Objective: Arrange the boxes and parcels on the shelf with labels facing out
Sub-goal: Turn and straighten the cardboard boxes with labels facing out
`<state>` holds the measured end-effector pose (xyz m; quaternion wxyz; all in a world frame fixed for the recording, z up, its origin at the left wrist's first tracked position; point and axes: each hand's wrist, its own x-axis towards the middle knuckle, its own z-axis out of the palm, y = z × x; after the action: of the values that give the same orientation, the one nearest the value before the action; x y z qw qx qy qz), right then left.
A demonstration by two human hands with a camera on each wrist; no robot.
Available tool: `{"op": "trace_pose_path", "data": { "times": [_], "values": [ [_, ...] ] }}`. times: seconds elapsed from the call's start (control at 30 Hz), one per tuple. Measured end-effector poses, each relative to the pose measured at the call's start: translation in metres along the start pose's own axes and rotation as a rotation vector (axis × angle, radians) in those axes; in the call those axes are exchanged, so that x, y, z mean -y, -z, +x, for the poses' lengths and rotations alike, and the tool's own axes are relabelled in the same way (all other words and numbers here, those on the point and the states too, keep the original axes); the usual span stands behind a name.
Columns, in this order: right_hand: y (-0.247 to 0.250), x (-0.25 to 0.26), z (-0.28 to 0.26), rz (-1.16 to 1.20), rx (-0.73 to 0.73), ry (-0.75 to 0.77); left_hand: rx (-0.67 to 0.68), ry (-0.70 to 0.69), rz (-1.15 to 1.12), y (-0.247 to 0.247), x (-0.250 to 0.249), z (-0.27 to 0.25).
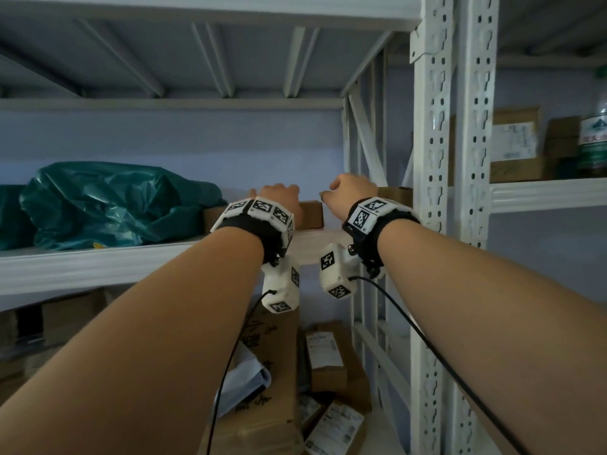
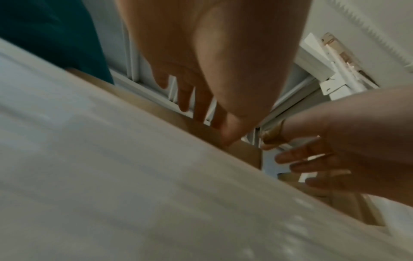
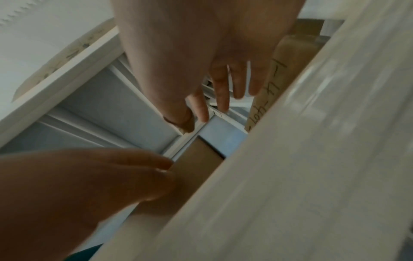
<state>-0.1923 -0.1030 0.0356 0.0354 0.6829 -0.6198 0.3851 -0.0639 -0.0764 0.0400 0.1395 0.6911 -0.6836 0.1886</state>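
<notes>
A small brown cardboard box (image 1: 310, 214) (image 2: 245, 151) (image 3: 198, 159) stands near the front of the white shelf (image 1: 98, 264). My left hand (image 1: 279, 192) (image 2: 201, 106) lies over it, fingers straight across its top and thumb against its front face. My right hand (image 1: 348, 188) (image 3: 219, 91) hovers just right of that box with fingers loosely extended, holding nothing. A second brown box (image 1: 395, 195) (image 3: 266, 91) with handwritten marks stands at the shelf's right end, beside the right hand. No label shows on either box.
A crumpled green plastic parcel (image 1: 108, 201) fills the shelf's left part. Perforated white uprights (image 1: 433, 192) close the right end. The neighbouring bay holds labelled boxes (image 1: 515, 142) and a bottle (image 1: 593, 139). Several cartons (image 1: 272, 372) are piled on the shelf below.
</notes>
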Motion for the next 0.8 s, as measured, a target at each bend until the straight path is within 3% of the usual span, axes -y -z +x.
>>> {"op": "trace_pose_path", "data": {
  "times": [0.17, 0.37, 0.47, 0.57, 0.67, 0.8],
  "values": [
    [0.019, -0.020, 0.006, -0.171, -0.016, -0.047, 0.055, -0.181, -0.020, -0.009, -0.033, 0.010],
    [0.020, -0.035, 0.011, -0.255, 0.077, -0.136, 0.058, -0.144, 0.135, -0.004, -0.066, 0.023],
    [0.021, -0.042, 0.015, -0.331, 0.101, -0.174, 0.030, -0.232, 0.138, 0.004, -0.085, 0.031],
    [0.021, -0.039, 0.021, -0.382, 0.081, -0.141, 0.023, -0.315, 0.156, 0.005, -0.099, 0.038],
    [0.025, -0.047, 0.023, -0.415, 0.074, -0.093, -0.022, -0.318, 0.104, 0.002, -0.109, 0.046],
    [0.033, -0.048, 0.018, -0.494, 0.117, 0.003, 0.033, -0.269, 0.117, -0.011, -0.114, 0.058]
  ]
}}
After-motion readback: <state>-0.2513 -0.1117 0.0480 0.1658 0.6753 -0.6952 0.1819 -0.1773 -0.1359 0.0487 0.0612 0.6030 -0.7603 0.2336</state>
